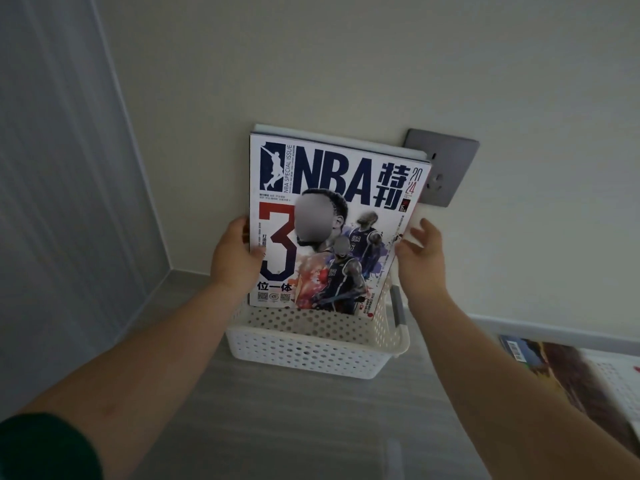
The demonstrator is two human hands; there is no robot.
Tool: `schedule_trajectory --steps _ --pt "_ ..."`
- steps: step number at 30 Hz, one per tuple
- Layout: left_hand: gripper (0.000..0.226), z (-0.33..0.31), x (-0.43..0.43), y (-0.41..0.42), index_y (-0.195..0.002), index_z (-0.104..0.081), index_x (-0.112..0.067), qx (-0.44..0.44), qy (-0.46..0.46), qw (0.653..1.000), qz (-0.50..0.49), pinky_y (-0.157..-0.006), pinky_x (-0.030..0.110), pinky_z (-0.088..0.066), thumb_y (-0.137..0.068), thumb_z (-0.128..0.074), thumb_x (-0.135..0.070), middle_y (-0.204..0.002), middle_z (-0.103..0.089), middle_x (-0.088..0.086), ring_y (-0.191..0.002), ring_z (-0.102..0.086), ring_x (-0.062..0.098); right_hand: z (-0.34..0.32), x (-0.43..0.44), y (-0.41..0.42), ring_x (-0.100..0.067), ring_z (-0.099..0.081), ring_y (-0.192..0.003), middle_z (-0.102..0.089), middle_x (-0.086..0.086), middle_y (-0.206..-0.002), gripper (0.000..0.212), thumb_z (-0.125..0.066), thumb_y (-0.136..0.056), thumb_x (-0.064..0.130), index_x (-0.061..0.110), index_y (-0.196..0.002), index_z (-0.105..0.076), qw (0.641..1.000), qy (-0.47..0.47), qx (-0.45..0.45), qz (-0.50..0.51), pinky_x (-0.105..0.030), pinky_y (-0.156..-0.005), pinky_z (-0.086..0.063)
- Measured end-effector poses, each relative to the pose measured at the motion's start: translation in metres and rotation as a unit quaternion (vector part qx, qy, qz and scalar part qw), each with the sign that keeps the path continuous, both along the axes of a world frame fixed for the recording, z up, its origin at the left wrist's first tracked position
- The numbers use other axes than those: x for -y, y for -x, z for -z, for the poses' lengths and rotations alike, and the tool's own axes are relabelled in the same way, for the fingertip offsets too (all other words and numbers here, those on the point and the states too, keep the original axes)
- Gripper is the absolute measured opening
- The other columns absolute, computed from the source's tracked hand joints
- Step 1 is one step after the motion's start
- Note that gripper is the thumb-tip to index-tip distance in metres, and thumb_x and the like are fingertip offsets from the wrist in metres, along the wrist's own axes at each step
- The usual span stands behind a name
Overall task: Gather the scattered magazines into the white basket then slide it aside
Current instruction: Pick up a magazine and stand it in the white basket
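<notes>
A white perforated basket [304, 351] stands on the grey floor against the wall. A stack of magazines stands upright in it, an NBA magazine [332, 209] in front, with other magazines' edges showing behind its top. My left hand [233, 254] grips the stack's left edge, thumb on the cover. My right hand [420, 251] is at the right edge with fingers spread and relaxed, touching the stack's side. More magazines [568, 379] lie on the floor at the right.
A grey wall socket [450, 168] sits behind the stack's top right corner. A grey handle [398, 306] is on the basket's right side. A curtain [52, 168] hangs at the left. Bare floor lies in front of the basket.
</notes>
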State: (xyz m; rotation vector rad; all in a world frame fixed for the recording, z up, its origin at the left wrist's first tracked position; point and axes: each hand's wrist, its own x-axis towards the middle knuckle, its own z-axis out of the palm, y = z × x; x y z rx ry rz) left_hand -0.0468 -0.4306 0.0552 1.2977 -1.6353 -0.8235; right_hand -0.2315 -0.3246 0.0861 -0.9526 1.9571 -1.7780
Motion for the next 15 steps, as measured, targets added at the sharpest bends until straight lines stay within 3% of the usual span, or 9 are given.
schedule_trajectory --steps 4,5,7,9,13,15 --pt "0.030 0.000 -0.001 0.005 -0.122 -0.046 -0.013 0.025 0.015 1.000 0.001 -0.083 0.031 -0.040 -0.092 -0.038 -0.013 -0.122 -0.059 0.012 -0.110 -0.054 0.030 0.004 0.008 -0.014 -0.003 -0.053 -0.088 -0.053 0.008 -0.102 0.057 -0.039 -0.079 -0.017 0.014 -0.127 -0.035 0.997 0.006 -0.025 -0.074 0.001 -0.068 -0.044" --pt "0.030 0.001 0.000 0.005 -0.122 -0.045 -0.014 0.037 0.023 0.999 0.001 -0.083 0.032 -0.041 -0.093 -0.036 -0.015 -0.121 -0.059 0.012 -0.108 -0.055 0.029 0.003 0.010 -0.013 -0.006 -0.054 -0.090 -0.054 0.004 -0.105 0.059 -0.038 -0.077 -0.019 0.016 -0.125 -0.036 0.997 0.005 -0.021 -0.080 -0.005 -0.075 -0.047" --pt "0.030 0.000 0.000 0.004 -0.122 -0.044 -0.014 0.054 0.030 0.998 0.005 -0.079 0.031 -0.040 -0.094 -0.033 -0.016 -0.119 -0.060 0.012 -0.101 -0.055 0.027 0.001 0.012 -0.010 -0.022 -0.053 -0.108 -0.053 -0.009 -0.120 0.058 -0.043 -0.077 -0.016 0.017 -0.124 -0.037 0.996 -0.019 -0.030 -0.084 -0.033 -0.097 -0.047" --pt "0.031 -0.002 -0.001 0.004 -0.122 -0.044 -0.014 0.062 0.017 0.998 0.021 -0.079 0.031 -0.039 -0.093 -0.035 -0.016 -0.121 -0.059 0.012 -0.103 -0.055 0.027 0.002 0.010 -0.004 -0.031 -0.046 -0.118 -0.049 -0.014 -0.128 0.055 -0.049 -0.078 -0.007 0.015 -0.127 -0.036 0.990 -0.077 -0.085 -0.085 -0.050 -0.102 -0.040" --pt "0.033 -0.005 -0.011 -0.002 -0.119 -0.046 -0.012 0.063 0.003 0.997 0.035 -0.093 0.038 -0.042 -0.086 -0.051 -0.010 -0.125 -0.053 0.015 -0.114 -0.051 0.031 0.001 -0.007 0.001 -0.034 -0.038 -0.127 -0.040 -0.014 -0.138 0.062 -0.053 -0.081 0.005 0.018 -0.137 -0.028 0.982 -0.130 -0.103 -0.085 -0.052 -0.106 -0.035" --pt "0.038 -0.005 -0.026 -0.007 -0.120 -0.046 -0.010 0.070 0.038 0.997 0.000 -0.098 0.037 -0.036 -0.084 -0.055 -0.009 -0.126 -0.048 0.018 -0.119 -0.045 0.032 0.002 -0.021 0.003 -0.031 -0.032 -0.132 -0.029 -0.012 -0.145 0.064 -0.050 -0.085 0.006 0.016 -0.141 -0.020 0.982 -0.148 -0.093 -0.065 -0.050 -0.108 -0.032"
